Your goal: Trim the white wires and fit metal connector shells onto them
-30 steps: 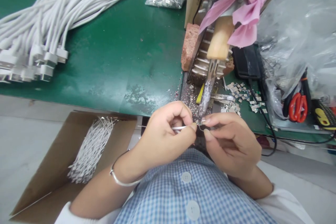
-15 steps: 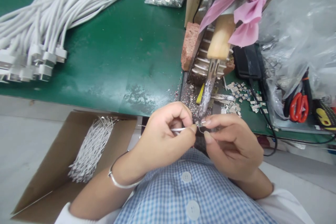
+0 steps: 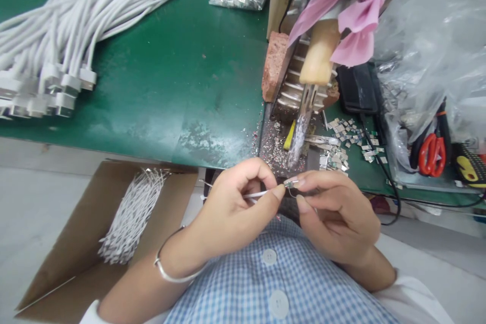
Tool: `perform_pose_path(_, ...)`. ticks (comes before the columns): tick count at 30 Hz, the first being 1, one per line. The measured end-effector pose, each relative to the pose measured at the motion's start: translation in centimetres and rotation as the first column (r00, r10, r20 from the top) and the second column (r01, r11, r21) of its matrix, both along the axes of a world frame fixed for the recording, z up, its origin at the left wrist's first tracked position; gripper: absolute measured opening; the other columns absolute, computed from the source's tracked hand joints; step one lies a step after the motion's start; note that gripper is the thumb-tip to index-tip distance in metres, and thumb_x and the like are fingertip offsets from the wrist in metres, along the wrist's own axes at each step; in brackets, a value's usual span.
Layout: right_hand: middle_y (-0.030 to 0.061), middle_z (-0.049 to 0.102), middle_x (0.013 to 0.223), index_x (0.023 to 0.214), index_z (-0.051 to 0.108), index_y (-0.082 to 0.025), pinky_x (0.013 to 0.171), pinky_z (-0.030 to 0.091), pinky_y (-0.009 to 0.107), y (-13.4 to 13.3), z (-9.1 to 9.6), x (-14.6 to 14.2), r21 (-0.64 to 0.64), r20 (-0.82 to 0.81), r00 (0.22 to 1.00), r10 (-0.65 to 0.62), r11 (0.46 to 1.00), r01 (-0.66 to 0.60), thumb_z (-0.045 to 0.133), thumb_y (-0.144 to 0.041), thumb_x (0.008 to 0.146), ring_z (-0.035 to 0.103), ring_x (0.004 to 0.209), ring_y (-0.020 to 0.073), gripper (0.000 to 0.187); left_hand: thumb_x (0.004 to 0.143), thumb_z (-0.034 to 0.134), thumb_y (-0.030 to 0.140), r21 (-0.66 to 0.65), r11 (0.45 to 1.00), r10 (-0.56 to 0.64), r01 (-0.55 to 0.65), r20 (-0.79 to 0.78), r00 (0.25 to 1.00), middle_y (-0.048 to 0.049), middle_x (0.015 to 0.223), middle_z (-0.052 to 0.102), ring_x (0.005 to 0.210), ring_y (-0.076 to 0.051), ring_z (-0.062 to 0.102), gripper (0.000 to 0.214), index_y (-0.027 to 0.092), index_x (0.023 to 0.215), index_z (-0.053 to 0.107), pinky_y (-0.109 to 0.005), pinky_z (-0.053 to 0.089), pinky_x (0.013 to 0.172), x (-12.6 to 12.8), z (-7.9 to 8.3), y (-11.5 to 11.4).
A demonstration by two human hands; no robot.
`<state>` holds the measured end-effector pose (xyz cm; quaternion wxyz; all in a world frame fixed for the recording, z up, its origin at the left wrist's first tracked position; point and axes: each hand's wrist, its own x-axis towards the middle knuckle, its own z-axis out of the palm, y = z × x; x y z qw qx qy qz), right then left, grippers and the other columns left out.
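Thumb and forefinger of my left hand (image 3: 243, 207) are closed on a white cable (image 3: 255, 194) close to its end. At that end sits a small metal connector (image 3: 291, 184), pinched from the other side by my right hand (image 3: 337, 212). A thin wire curves from the connector toward my right thumb; I cannot make out what it joins. Just above my fingers, apart from them, is the whitish, crusted tip of a soldering iron (image 3: 298, 136) with a pale wooden handle. It is mounted pointing down toward me.
Small connector pieces (image 3: 334, 158) lie right of the iron, near red-handled pliers (image 3: 432, 154). Solder specks cover the plate (image 3: 275, 139) beneath it. White USB cables (image 3: 76, 25) are heaped at the left. Below the table edge, a cardboard box (image 3: 72, 243) holds a cable bundle (image 3: 131, 217).
Both hands have moved slightly down, away from the iron's tip, with the cable and connector. The connector shows more clearly between my fingertips.
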<state>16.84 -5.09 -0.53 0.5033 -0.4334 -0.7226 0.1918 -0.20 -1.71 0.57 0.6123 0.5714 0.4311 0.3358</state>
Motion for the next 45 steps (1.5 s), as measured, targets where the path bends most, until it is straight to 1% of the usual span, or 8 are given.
perform_pose_path(4,0.0051,0.067,0.091,0.079,0.057,-0.018,0.070,0.061,0.032,0.0,-0.1,0.0,0.000,-0.003,1.000,0.001,1.000,-0.001,0.059,0.001,0.073,0.069,0.083,0.0175,0.020,0.087,0.056,0.019,0.040,0.999,0.001,0.000,-0.026,1.000,0.0066,0.057,0.045,0.046,-0.005,0.037,0.016,0.018,0.072,0.051,-0.017,0.030,0.040,-0.2,-0.2,-0.6)
perform_pose_path(8,0.0058,0.067,0.090,0.080,0.058,-0.017,0.070,0.061,0.032,0.0,-0.2,0.0,0.013,-0.017,1.000,0.013,1.000,-0.012,0.059,0.002,0.072,0.069,0.084,0.0176,0.021,0.088,0.057,0.017,0.138,0.990,0.024,-0.020,-0.032,0.999,0.0053,0.058,0.053,0.047,-0.007,0.045,0.003,0.018,0.087,0.054,-0.018,0.035,0.041,-0.3,-0.5,-1.1)
perform_pose_path(10,0.0063,0.066,0.090,0.081,0.059,-0.016,0.071,0.061,0.032,0.0,-0.2,0.0,0.008,-0.018,1.000,0.014,1.000,-0.014,0.059,0.002,0.072,0.069,0.085,0.0179,0.021,0.088,0.057,0.016,0.191,0.981,0.046,-0.036,-0.046,0.998,0.0047,0.059,0.057,0.047,-0.008,0.048,0.008,0.017,0.095,0.055,-0.018,0.037,0.041,-0.3,-0.7,-1.3)
perform_pose_path(17,0.0060,0.067,0.091,0.083,0.060,-0.017,0.072,0.061,0.032,0.0,-0.2,0.0,0.007,-0.006,1.000,-0.005,1.000,0.006,0.059,0.001,0.073,0.069,0.086,0.0181,0.020,0.087,0.058,0.011,0.339,0.941,0.075,-0.021,-0.147,0.986,0.0025,0.065,0.068,0.051,-0.009,0.060,0.012,0.018,0.096,0.059,-0.017,0.047,0.045,-0.4,-0.6,-1.6)
perform_pose_path(20,0.0055,0.067,0.090,0.083,0.060,-0.017,0.072,0.061,0.031,0.1,-0.2,-0.1,0.010,-0.002,1.000,-0.014,1.000,0.014,0.059,0.001,0.073,0.069,0.085,0.0174,0.020,0.085,0.059,0.008,0.420,0.908,0.083,-0.005,-0.168,0.982,0.0019,0.070,0.070,0.055,-0.009,0.064,0.015,0.019,0.096,0.060,-0.018,0.050,0.049,-0.4,-0.6,-1.5)
perform_pose_path(26,0.0047,0.068,0.090,0.082,0.060,-0.019,0.071,0.060,0.031,0.3,-0.2,-0.2,0.033,0.043,0.997,-0.058,0.998,0.057,0.060,-0.001,0.074,0.068,0.085,0.0170,0.019,0.083,0.060,0.006,0.594,0.804,0.163,0.014,-0.243,0.956,-0.0026,0.082,0.076,0.065,-0.012,0.068,0.021,0.019,0.099,0.061,-0.023,0.057,0.066,-0.3,-0.8,-1.4)
perform_pose_path(33,0.0046,0.069,0.090,0.082,0.060,-0.019,0.073,0.061,0.032,0.6,-0.1,-0.3,0.072,0.048,0.997,-0.062,0.996,0.059,0.061,-0.002,0.075,0.068,0.086,0.0176,0.019,0.084,0.059,0.008,0.664,0.746,0.216,0.052,-0.315,0.924,-0.0023,0.080,0.077,0.066,-0.015,0.071,0.020,0.022,0.100,0.061,-0.025,0.058,0.064,-0.2,-0.6,-1.4)
perform_pose_path(45,0.0042,0.069,0.090,0.082,0.060,-0.019,0.072,0.060,0.032,0.8,0.0,-0.3,0.094,0.065,0.996,-0.068,0.994,0.062,0.062,-0.003,0.075,0.068,0.085,0.0174,0.017,0.084,0.059,0.007,0.667,0.744,0.229,0.042,-0.314,0.921,-0.0029,0.080,0.077,0.067,-0.015,0.071,0.022,0.021,0.102,0.061,-0.025,0.058,0.066,-0.2,-0.7,-1.4)
